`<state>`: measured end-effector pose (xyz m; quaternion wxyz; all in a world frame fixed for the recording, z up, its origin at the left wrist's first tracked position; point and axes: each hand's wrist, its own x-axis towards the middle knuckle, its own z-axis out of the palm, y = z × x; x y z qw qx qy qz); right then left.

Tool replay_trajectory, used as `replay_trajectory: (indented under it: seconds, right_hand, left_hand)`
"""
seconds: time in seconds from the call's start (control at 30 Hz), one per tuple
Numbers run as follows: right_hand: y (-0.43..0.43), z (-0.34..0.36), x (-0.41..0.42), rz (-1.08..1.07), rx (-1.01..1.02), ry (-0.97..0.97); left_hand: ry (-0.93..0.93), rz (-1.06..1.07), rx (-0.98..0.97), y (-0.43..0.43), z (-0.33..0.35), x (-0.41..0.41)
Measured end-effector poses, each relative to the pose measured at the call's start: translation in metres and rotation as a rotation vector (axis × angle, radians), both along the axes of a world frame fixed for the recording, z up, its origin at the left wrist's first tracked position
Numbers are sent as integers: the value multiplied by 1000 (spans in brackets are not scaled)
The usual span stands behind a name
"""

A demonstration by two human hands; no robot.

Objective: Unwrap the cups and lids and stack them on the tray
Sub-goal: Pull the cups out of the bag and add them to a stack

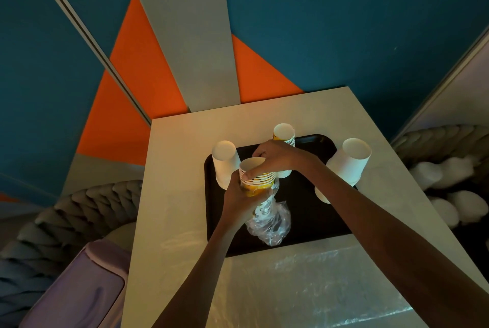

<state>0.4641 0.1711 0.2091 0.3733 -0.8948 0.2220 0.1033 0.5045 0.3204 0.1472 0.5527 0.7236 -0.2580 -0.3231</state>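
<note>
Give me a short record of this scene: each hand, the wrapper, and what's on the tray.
left hand: grips the lower part of the patterned cup stack
right hand: holds the top of that stack
wrapper: clear plastic, hanging below the held stack
tray: black, on the table
on tray: left white cup stack, right white cup stack, back patterned stack

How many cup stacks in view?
4: left white stack, patterned stack at the back, right white stack, held stack in front. A partly hidden white piece may be a fifth.
</note>
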Motion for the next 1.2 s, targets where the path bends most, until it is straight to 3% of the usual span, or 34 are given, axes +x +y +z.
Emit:
replay_trajectory:
  seconds: [0.63, 0.73, 0.87, 1.2]
  right_hand:
    - [-2, 21, 2, -10, -42, 89]
    - [-4, 29, -2, -89, -37, 15]
    - [-14, 38, -12, -230, 116, -52]
    - [-21, 26, -37, -163, 165, 136]
  left_hand:
    - [-9, -23, 6, -2, 1, -2]
    - [4, -13, 12, 2, -4, 0]
    - [-7, 30, 8, 9, -13, 5]
    - [-16, 93, 8, 9, -10, 12]
